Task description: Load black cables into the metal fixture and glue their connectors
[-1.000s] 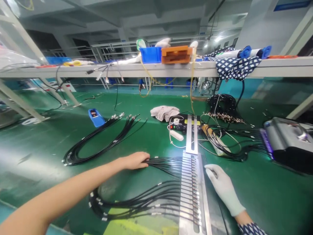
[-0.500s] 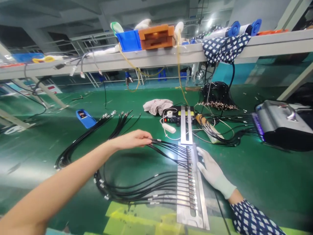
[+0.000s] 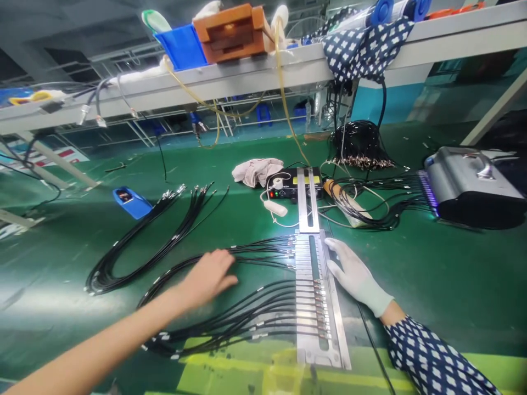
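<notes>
My bare left hand [image 3: 212, 277] is beside the upper group of black cables [image 3: 259, 249], its thumb apart from its bent fingers; no grip on them shows. These cables' metal ends lie at the left edge of a slotted metal fixture [image 3: 304, 351]. A lower group of black cables [image 3: 267, 302] still runs across the fixture, with connector tips over its lower slot. In a white glove, my right hand [image 3: 352, 271] rests against the fixture's right rail, fingers extended and thumb apart.
Behind the fixture are a black control box [image 3: 288, 189] and a grey cloth [image 3: 257, 171]. A silver machine [image 3: 473, 184] with cables stands right. More bundled black cables [image 3: 111, 263] and a blue tool [image 3: 134, 204] lie left. A shelf [image 3: 255, 74] crosses the back.
The upper cables have slid left, out of the fixture's upper slots. My left hand has moved left and down, its thumb now away from them. My right hand stays by the rail.
</notes>
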A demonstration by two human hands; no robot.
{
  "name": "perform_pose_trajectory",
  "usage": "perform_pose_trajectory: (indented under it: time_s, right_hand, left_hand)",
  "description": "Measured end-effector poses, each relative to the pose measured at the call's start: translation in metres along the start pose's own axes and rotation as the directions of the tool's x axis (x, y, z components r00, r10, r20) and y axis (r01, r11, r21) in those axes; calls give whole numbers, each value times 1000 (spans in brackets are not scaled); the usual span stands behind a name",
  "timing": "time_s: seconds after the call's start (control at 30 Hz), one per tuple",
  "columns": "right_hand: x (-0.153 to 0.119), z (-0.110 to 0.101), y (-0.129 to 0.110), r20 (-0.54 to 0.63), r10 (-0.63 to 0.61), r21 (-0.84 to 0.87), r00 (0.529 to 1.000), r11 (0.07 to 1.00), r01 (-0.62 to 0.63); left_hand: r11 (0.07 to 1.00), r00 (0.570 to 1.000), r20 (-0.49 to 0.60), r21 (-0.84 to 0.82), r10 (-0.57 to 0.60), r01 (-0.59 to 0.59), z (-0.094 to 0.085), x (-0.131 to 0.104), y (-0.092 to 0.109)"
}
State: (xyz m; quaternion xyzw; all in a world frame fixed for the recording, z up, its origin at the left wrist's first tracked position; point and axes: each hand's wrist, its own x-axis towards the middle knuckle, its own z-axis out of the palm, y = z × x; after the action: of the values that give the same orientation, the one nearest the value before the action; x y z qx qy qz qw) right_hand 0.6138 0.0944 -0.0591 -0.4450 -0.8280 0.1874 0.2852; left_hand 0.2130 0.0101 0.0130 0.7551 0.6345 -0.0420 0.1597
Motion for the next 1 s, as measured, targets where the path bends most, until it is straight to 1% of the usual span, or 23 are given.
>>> perform_pose_trajectory:
  time_s: [0.03, 0.07, 0.13, 0.2, 0.27, 0.3, 0.37, 0.4, 0.43, 0.47, 0.53, 0.57, 0.6, 0.63, 0.7, 0.73, 0.77, 0.8, 0.83, 0.87, 0.9, 0.97, 1.0]
  right_hand:
    - [0, 0, 0, 3, -1, 1, 1000, 1000, 1]
    - [1, 0, 1, 7, -2, 1, 1000, 1000, 2]
    - [1, 0, 2, 16, -3, -1, 1000, 1000, 3]
    - [1, 0, 2, 22, -1, -5, 1000, 1000, 1]
    - [1, 0, 3, 24, 0, -7, 1000, 1000, 0]
    - [1, 0, 3, 24, -1, -7, 1000, 1000, 1]
    - [1, 1, 3, 23, -6, -5, 1000, 1000, 6]
    - [1, 1, 2, 23, -9, -4, 1000, 1000, 9]
    - [1, 1, 2, 23, -12, -2, 1000, 1000, 12]
    - [1, 1, 2, 23, -14, 0, 1000, 1000, 14]
    - [1, 0, 2, 22, -16, 0, 1000, 1000, 16]
    - [1, 0, 2, 23, -17, 0, 1000, 1000, 17]
    - [1, 0, 2, 24, -18, -1, 1000, 1000, 18]
    - [1, 0, 2, 25, -19, -2, 1000, 1000, 20]
    - [1, 0, 2, 26, -22, -4, 999, 1000, 23]
    - [1, 0, 2, 27, -24, -4, 999, 1000, 24]
    - [2, 0, 2, 27, -25, -3, 999, 1000, 25]
    - [2, 0, 3, 27, -27, -2, 999, 1000, 27]
    - [2, 0, 3, 27, -29, 0, 999, 1000, 29]
    - [2, 0, 3, 27, -31, 3, 999, 1000, 31]
    - [2, 0, 3, 28, -32, 5, 999, 999, 32]
    - [2, 1, 4, 33, -32, 7, 999, 999, 32]
    - [2, 1, 4, 35, -30, 7, 999, 1000, 30]
  left_hand:
    - [997, 997, 63, -70, 42, -38, 10, -12, 15]
    - [989, 989, 132, -137, 66, -48, 20, -23, 30]
    - [977, 977, 207, -212, 49, -4, 36, -39, 53]
    - [972, 961, 277, -225, -2, 67, 43, -45, 66]
    - [970, 943, 333, -222, -24, 103, 42, -43, 71]
    - [969, 941, 337, -226, -19, 101, 39, -41, 71]
    - [963, 956, 294, -256, 2, 77, 33, -37, 70]
    - [952, 957, 291, -294, 5, 85, 31, -36, 69]
    - [927, 946, 325, -355, 3, 120, 29, -36, 67]
    - [885, 916, 401, -430, 9, 180, 28, -37, 66]
    - [774, 819, 571, -546, 63, 321, 25, -38, 65]
    - [733, 778, 620, -575, 101, 363, 22, -38, 65]
    - [716, 760, 638, -587, 124, 376, 18, -38, 66]
    - [719, 766, 630, -589, 123, 369, 11, -37, 68]
    - [715, 819, 567, -607, 85, 347, -5, -34, 73]
    - [693, 839, 539, -633, 74, 345, -12, -32, 75]
    - [663, 848, 525, -661, 76, 350, -18, -30, 76]
    - [638, 847, 525, -682, 86, 358, -20, -29, 77]
    - [638, 842, 531, -683, 97, 357, -19, -28, 76]
    - [673, 843, 530, -656, 89, 342, -15, -26, 74]
    - [737, 858, 510, -601, 56, 310, -10, -25, 70]
    - [870, 915, 403, -446, -16, 211, 2, -23, 60]
    - [906, 940, 341, -392, -19, 161, 5, -21, 53]
